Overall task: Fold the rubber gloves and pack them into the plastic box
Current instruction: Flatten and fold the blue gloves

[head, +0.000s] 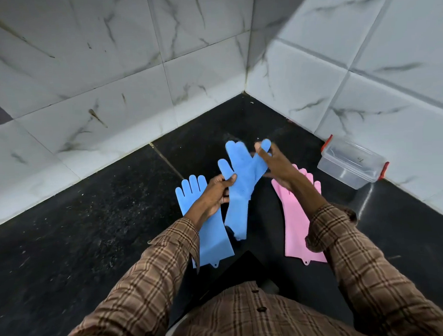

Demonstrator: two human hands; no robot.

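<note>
Both hands hold one blue rubber glove (241, 182) up above the black counter. My left hand (216, 193) pinches its thumb side, and my right hand (276, 165) grips one of its fingers near the tip. Its cuff hangs down toward me. A second blue glove (208, 234) lies flat on the counter under my left forearm, fingers pointing away. To the right, a pink glove (297, 223) lies flat beneath my right forearm, partly hidden. The clear plastic box (352, 164) with red clips stands at the far right against the wall, its lid on.
The black stone counter (91, 224) runs into a corner of white marble-look wall tiles (110, 83). My plaid sleeves and shirt fill the lower part of the view. Bare counter extends to the left of the gloves.
</note>
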